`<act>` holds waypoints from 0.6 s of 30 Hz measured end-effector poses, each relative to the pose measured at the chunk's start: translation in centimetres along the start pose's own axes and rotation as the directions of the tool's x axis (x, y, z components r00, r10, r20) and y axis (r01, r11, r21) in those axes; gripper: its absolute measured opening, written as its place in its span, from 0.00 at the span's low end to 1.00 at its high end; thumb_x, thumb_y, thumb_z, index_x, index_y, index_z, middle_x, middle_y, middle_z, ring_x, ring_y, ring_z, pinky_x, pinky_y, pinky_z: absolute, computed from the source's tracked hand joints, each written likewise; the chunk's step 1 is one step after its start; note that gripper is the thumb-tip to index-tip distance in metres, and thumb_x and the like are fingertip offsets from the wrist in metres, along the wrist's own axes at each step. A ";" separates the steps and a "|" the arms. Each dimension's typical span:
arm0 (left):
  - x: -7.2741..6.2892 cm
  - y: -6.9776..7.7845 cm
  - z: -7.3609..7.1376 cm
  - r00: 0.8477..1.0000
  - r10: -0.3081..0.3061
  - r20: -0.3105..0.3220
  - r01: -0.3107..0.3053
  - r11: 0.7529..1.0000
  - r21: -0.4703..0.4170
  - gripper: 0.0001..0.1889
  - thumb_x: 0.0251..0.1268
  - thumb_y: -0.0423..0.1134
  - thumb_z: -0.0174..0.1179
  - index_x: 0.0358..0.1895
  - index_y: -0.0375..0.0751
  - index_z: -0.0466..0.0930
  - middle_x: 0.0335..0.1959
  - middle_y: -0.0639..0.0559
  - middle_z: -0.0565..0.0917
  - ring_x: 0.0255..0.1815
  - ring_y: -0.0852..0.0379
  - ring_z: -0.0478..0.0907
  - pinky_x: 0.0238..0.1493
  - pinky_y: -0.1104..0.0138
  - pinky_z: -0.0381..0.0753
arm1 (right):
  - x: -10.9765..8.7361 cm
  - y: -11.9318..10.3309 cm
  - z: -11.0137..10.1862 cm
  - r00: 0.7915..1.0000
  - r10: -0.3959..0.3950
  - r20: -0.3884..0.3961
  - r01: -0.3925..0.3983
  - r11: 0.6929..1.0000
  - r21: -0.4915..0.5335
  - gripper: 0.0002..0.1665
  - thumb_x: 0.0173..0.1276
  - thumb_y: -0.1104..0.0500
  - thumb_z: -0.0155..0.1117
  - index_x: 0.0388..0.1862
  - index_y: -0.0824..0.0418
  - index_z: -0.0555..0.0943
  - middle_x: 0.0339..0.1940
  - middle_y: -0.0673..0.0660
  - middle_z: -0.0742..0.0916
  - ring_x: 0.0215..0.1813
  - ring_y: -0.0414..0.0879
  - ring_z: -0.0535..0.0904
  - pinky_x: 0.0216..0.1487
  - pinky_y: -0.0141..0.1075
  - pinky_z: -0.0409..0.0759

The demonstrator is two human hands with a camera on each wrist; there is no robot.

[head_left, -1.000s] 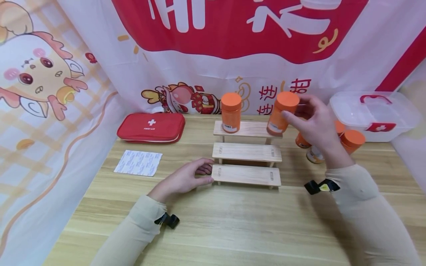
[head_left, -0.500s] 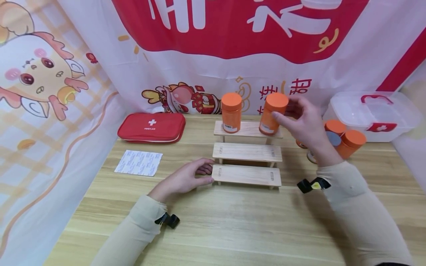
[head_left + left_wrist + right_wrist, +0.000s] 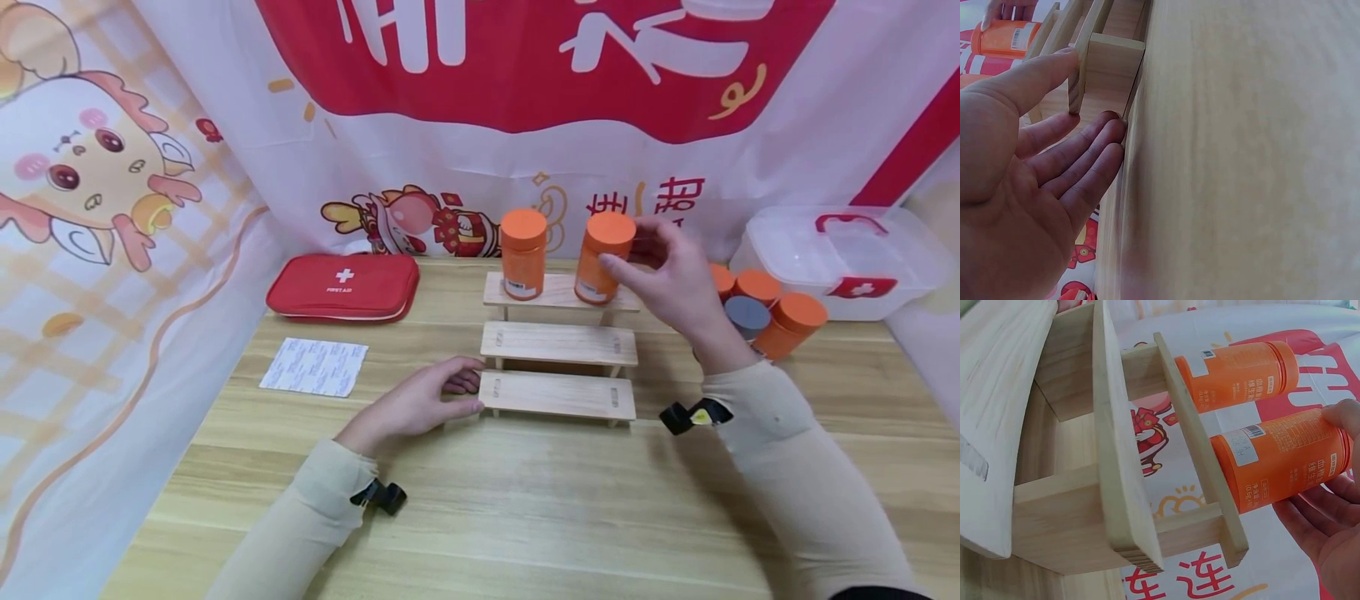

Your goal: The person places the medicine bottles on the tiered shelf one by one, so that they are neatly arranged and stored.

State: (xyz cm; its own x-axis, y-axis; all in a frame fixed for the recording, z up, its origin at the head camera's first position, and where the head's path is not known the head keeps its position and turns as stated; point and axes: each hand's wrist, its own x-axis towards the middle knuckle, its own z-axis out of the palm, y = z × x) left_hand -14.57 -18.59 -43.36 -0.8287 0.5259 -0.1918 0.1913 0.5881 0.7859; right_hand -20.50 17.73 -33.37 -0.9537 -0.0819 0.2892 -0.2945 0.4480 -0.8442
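Note:
A three-step wooden stand [image 3: 558,343] is set in the middle of the table. On its top step, at the right, is an orange pill bottle [image 3: 596,271]; my right hand [image 3: 678,279] grips it from the right side, thumb in front. In the right wrist view the bottle's [image 3: 1288,459] base meets the top board's edge. A second orange bottle [image 3: 522,258] stands upright at that step's left end. My left hand [image 3: 420,396] pinches the left end of the lowest step, thumb and index finger [image 3: 1050,134] at its two edges.
Several more orange-lidded bottles [image 3: 797,321] and one grey-lidded bottle [image 3: 747,315] cluster at the right, partly behind my right wrist. Behind them stands a clear plastic box [image 3: 907,250]. To the left lie a red first aid pouch [image 3: 342,292] and a white printed sheet [image 3: 315,367].
My right hand has shifted left along the top step with the orange bottle, closer to the second bottle. My left hand stays at the lowest step.

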 end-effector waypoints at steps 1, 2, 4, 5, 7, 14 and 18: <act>0.0 0.0 0.0 1.000 -0.001 0.000 0.001 1.000 -0.001 0.31 0.75 0.45 0.71 0.76 0.44 0.73 0.62 0.50 0.86 0.65 0.53 0.83 0.72 0.53 0.83 | 0.0 0.0 0.0 1.000 0.001 0.002 -0.001 1.000 -0.001 0.35 0.74 0.51 0.75 0.73 0.62 0.75 0.67 0.60 0.84 0.64 0.46 0.81 0.70 0.30 0.83; 0.0 0.0 0.0 1.000 -0.001 0.000 0.001 1.000 -0.002 0.31 0.75 0.45 0.71 0.76 0.44 0.73 0.62 0.50 0.86 0.65 0.53 0.83 0.73 0.53 0.83 | 0.0 0.0 0.1 1.000 0.004 0.003 -0.004 1.000 -0.003 0.35 0.74 0.51 0.75 0.73 0.61 0.75 0.68 0.60 0.84 0.64 0.47 0.81 0.71 0.32 0.83; 0.0 0.0 0.0 1.000 0.001 0.001 -0.001 1.000 -0.004 0.31 0.75 0.45 0.71 0.76 0.44 0.72 0.63 0.50 0.86 0.65 0.52 0.83 0.73 0.53 0.82 | 0.0 0.1 0.1 1.000 0.015 0.006 -0.015 1.000 -0.005 0.35 0.75 0.51 0.75 0.74 0.61 0.74 0.68 0.60 0.84 0.65 0.48 0.81 0.74 0.36 0.82; 0.1 0.0 0.0 1.000 0.000 0.002 0.000 1.000 -0.008 0.31 0.75 0.45 0.71 0.76 0.45 0.72 0.63 0.50 0.86 0.65 0.53 0.83 0.73 0.53 0.82 | 0.0 0.1 0.1 1.000 0.021 0.007 -0.020 1.000 -0.005 0.35 0.75 0.50 0.75 0.74 0.61 0.74 0.69 0.60 0.83 0.66 0.49 0.81 0.75 0.39 0.82; 0.1 0.0 0.0 1.000 0.004 0.004 -0.004 1.000 -0.010 0.31 0.75 0.46 0.70 0.76 0.44 0.72 0.63 0.50 0.86 0.66 0.52 0.83 0.73 0.53 0.82 | 0.0 0.1 0.0 1.000 0.024 0.007 -0.024 1.000 -0.006 0.36 0.75 0.50 0.75 0.75 0.61 0.74 0.69 0.60 0.83 0.66 0.50 0.81 0.75 0.41 0.82; 0.1 0.0 0.0 1.000 0.009 0.002 -0.009 1.000 -0.006 0.31 0.75 0.45 0.70 0.76 0.44 0.73 0.63 0.50 0.86 0.65 0.52 0.83 0.73 0.53 0.83 | 0.1 0.3 0.0 0.999 0.030 0.013 -0.029 1.000 -0.006 0.37 0.75 0.49 0.75 0.76 0.59 0.74 0.70 0.59 0.83 0.67 0.51 0.81 0.77 0.45 0.81; 0.1 0.0 0.0 1.000 0.008 0.000 -0.008 1.000 -0.001 0.31 0.75 0.45 0.71 0.76 0.44 0.73 0.62 0.50 0.86 0.65 0.52 0.84 0.72 0.53 0.83 | 0.0 0.3 -0.1 0.998 0.056 0.030 -0.056 0.998 -0.008 0.38 0.75 0.47 0.75 0.78 0.56 0.73 0.72 0.59 0.82 0.70 0.53 0.80 0.79 0.51 0.79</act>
State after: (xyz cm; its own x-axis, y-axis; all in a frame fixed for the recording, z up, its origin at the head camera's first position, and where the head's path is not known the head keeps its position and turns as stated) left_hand -14.63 -18.58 -43.36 -0.8273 0.5305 -0.1850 0.1978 0.5832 0.7879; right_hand -20.57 17.98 -33.59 -0.9702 -0.0835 0.2276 -0.2402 0.4587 -0.8555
